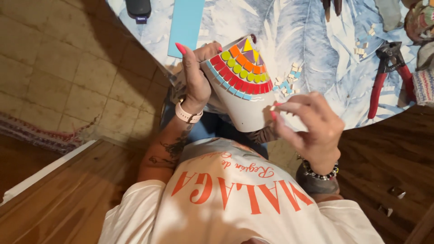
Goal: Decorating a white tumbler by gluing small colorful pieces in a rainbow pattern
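ideally the white pot [244,113], gripped by the closed left hand [195,79], is kept steady while the small tile piece [272,108] pinched in the right hand [309,129] is pressed squarely beside the fingertips.

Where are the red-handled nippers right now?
In the head view, the red-handled nippers lie on the leaf-print table at the far right, beyond the right hand, beside loose tile bits.

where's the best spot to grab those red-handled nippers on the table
Probably the red handles of the nippers, coming from the right hand side. They lie flat on the table, splayed open and pointing toward the person, dark jaws away. Take both handles together.
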